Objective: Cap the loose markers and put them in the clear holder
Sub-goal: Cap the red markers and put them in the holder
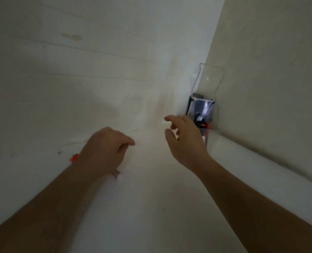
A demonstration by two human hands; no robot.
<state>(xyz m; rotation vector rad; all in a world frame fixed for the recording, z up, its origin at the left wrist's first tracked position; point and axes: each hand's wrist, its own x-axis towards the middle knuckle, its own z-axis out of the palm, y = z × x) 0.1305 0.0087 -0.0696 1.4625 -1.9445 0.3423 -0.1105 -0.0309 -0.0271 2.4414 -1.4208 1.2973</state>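
Clear plastic holder [205, 84] sits far right, tucked into the corner where the white surface [151, 207] meets the beige wall [270, 70]. Its upper half looks see-through with nothing visible behind it; the lower half is dark, with something black, white and red inside, probably markers [202, 121], too blurry to say more. A red bit sticks out near its bottom edge, right behind the right hand [184, 141].

That right hand hangs just in front of the holder with fingers spread and loose, gripping nothing as far as I can see. It overlaps the holder's lower part in the view, so I can't tell if it touches.

Left hand [104, 152] is lower and to the left, palm down over the white surface, fingers curled loosely. A small orange-red piece [74, 157] peeks out at its left edge and a pinkish bit shows under its near side; can't tell whether the hand holds either or what they are.

Plenty of open white surface between the two hands and toward the near side. On the right, the wall edge runs diagonally and boxes the holder in.

No readable writing or labels anywhere, everything's motion-blurred.
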